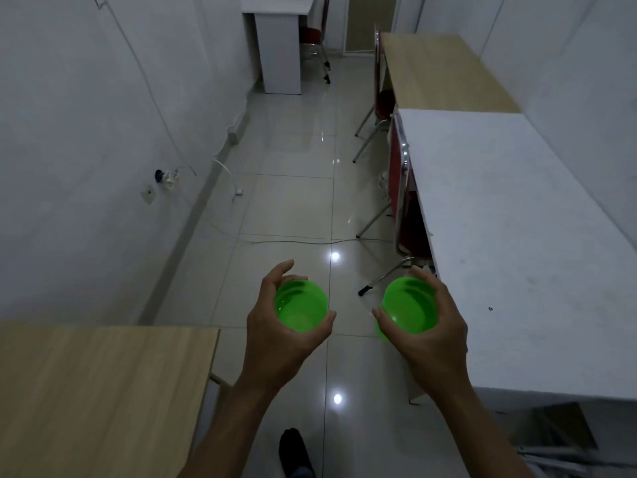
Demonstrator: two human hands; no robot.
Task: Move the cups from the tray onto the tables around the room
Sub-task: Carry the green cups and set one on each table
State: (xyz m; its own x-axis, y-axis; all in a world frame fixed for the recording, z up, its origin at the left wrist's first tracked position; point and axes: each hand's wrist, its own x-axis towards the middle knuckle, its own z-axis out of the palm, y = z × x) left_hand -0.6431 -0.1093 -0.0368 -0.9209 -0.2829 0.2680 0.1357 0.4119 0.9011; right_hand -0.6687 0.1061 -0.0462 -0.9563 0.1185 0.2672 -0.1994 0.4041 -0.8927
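Note:
I hold two bright green plastic cups upright over the tiled aisle. My left hand (275,326) wraps around the left green cup (300,305), whose open mouth faces up. My right hand (431,326) grips the right green cup (410,305) from its right side, close to the near corner of the white table (499,236). Both cups look empty inside. No tray is in view.
A wooden table (96,384) stands at the near left, a second wooden table (441,70) at the far right, a white desk (275,8) at the back. Red chairs (398,181) are tucked under the right tables. A white cable (293,241) crosses the floor. My foot (293,450) shows below.

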